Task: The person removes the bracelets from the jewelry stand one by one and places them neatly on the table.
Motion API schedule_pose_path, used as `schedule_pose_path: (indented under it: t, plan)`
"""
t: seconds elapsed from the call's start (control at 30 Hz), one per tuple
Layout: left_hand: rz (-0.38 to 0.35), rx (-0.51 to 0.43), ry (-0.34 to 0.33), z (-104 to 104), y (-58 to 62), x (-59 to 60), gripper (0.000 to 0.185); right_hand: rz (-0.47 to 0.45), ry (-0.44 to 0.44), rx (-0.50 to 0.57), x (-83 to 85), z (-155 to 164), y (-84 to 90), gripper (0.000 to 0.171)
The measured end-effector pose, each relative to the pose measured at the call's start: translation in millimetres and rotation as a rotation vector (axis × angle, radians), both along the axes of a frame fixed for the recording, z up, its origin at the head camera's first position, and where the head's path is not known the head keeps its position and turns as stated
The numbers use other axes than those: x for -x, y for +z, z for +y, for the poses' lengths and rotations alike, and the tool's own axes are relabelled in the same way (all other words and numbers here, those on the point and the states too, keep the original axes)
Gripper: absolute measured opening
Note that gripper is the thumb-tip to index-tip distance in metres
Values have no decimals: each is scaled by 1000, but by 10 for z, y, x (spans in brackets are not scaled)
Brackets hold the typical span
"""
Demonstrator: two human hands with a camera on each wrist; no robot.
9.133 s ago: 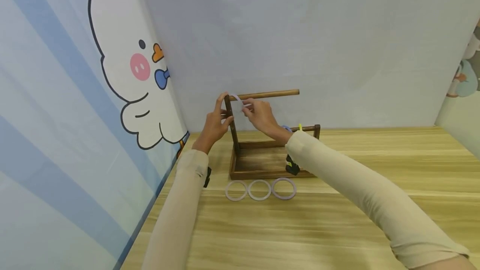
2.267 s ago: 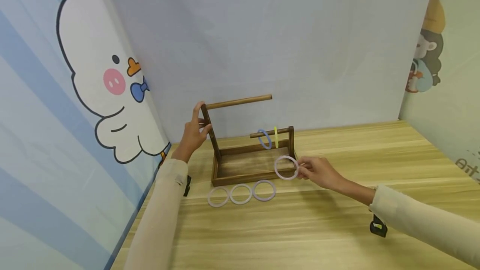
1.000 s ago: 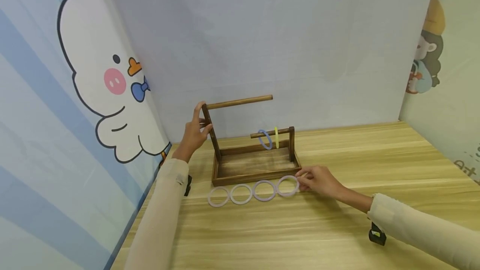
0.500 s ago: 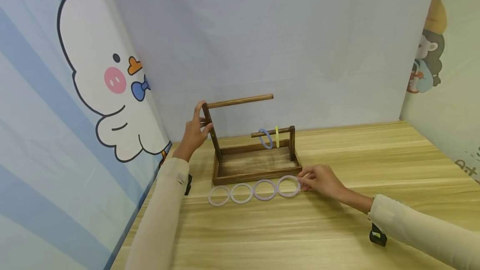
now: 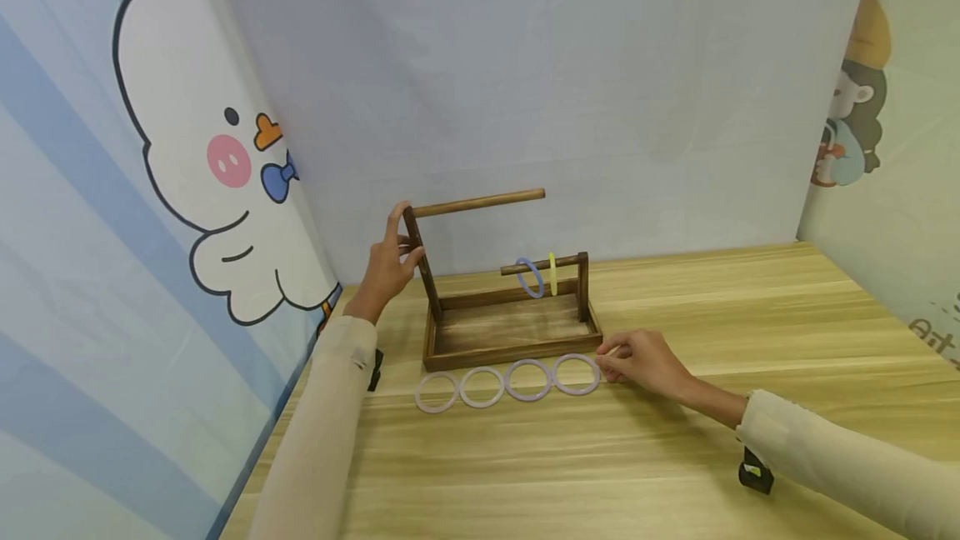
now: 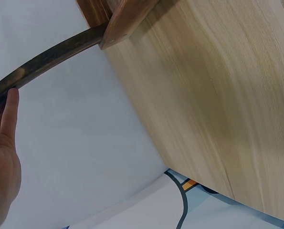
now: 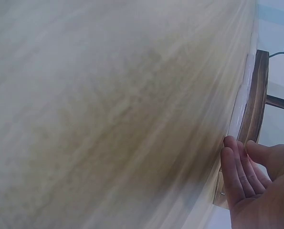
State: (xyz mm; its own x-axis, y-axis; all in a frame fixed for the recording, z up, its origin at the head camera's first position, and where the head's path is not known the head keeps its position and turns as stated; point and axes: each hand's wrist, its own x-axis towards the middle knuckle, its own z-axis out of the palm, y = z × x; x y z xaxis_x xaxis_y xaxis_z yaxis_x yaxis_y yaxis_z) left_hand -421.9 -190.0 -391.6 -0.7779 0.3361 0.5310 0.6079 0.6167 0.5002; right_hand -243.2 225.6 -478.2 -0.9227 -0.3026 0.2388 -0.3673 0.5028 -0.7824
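A dark wooden rack (image 5: 513, 352) has a tray base, a tall left post with an upper bar, and a short right post with a lower bar. My left hand (image 5: 387, 266) grips the tall post near its top. In the left wrist view, my left hand's fingers (image 6: 9, 114) lie against that post. A blue ring (image 5: 530, 279) and a yellow ring (image 5: 553, 274) hang on the lower bar. My right hand (image 5: 643, 363) pinches the right edge of a pale purple ring (image 5: 576, 393), which lies on the table. In the right wrist view, thumb and fingertips (image 7: 229, 141) are close together at this ring.
Several pale rings lie in a row before the rack, including a whitish ring (image 5: 482, 406), a pinkish ring (image 5: 437, 411) and another purple ring (image 5: 528, 399). They rest on a wood-grain table (image 5: 525, 473). A pale curtain (image 5: 600, 90) stands close behind the rack.
The purple ring was at the upper bar, then came down right and joined the row's right end. In the last second it has flattened slightly. The left hand stays on the post.
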Motion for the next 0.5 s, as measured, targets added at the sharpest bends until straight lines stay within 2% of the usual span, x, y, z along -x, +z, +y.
schedule_pose_path:
  t: [0.3, 0.5]
  plan:
    - [-2, 9, 5, 1, 2, -28, 85, -23, 8, 15, 8, 11, -12, 18]
    - [7, 12, 11, 1, 9, -29, 84, -11, 5, 20, 45, -37, 55, 19]
